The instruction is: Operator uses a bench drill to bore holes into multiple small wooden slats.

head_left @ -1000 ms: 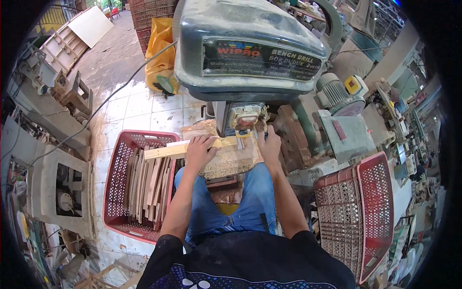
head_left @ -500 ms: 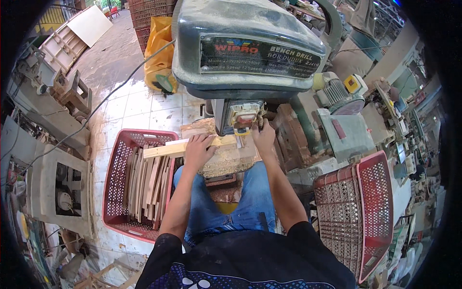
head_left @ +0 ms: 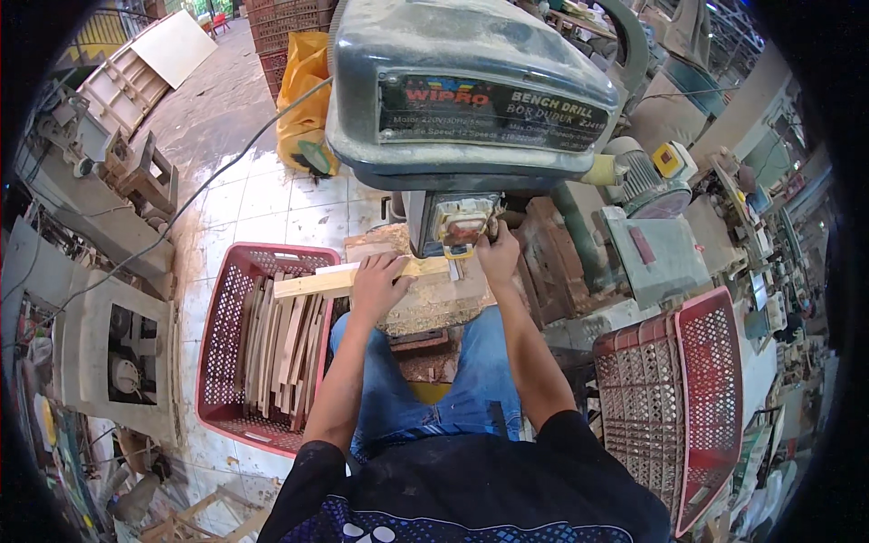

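A bench drill (head_left: 471, 41) with a dusty dark housing stands right in front of me. Under its head, a pale wooden strip (head_left: 312, 285) lies across the dust-covered work table (head_left: 407, 317), its left end jutting out over the crate. My left hand (head_left: 379, 284) is closed over the strip from above, holding it down. To the right of the drill's switch box (head_left: 462, 224), my right hand (head_left: 498, 255) grips a dark feed lever (head_left: 494, 219), only partly visible. The drill bit and the spot beneath it are hidden by the head and switch box.
Left of my legs, a red plastic crate (head_left: 217, 362) holds several wooden strips (head_left: 282, 339). Stacked red crates (head_left: 638, 389) stand tilted on my right. A motor (head_left: 638, 167) sits beyond, and a cable (head_left: 213, 176) runs across the left side. A yellow sack (head_left: 303, 109) stands behind.
The whole view has shifted slightly. Both hands keep their holds, on the strip and the lever, with no clear movement.
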`<state>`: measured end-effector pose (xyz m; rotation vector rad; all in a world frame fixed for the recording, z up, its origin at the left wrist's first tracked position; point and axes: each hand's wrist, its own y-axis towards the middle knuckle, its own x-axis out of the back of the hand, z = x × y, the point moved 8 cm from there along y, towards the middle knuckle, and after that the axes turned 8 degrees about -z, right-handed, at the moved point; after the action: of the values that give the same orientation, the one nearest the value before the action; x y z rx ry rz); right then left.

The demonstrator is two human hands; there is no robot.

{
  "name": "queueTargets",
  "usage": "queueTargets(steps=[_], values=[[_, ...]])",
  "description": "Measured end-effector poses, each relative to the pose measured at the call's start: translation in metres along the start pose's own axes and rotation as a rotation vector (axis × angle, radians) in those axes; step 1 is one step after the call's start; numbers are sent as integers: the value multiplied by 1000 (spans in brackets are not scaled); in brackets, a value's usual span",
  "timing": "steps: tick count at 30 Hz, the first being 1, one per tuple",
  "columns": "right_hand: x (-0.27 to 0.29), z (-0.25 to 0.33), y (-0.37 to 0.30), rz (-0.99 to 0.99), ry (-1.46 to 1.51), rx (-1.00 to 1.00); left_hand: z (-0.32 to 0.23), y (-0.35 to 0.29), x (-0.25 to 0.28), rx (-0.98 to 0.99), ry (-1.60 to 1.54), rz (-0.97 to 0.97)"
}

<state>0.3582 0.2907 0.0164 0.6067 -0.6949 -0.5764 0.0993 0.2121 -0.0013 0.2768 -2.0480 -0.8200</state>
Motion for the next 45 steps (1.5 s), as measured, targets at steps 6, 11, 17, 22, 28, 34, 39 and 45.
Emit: queueTargets(steps=[6,11,17,22,28,34,39,45], values=[[-4,-5,4,2,117,-93,3,0,-5,7,16,43],[15,7,-3,72,14,-78,6,-1,-5,-3,8,12],[89,29,-11,308,324,-293,2,-1,-4,-26,17,-7],[173,119,41,517,523,-500,7,-5,-8,-30,26,-1],[224,130,80,352,1736,-466,4,-4,-7,-16,-12,-3],[187,77,5,310,1410,-738,-12,-3,6,-36,23,-55],[169,36,-76,308,1268,-973,-29,-38,1,-58,-74,146],[128,38,-192,724,1145,-1250,-63,-56,-6,512,-545,698]])
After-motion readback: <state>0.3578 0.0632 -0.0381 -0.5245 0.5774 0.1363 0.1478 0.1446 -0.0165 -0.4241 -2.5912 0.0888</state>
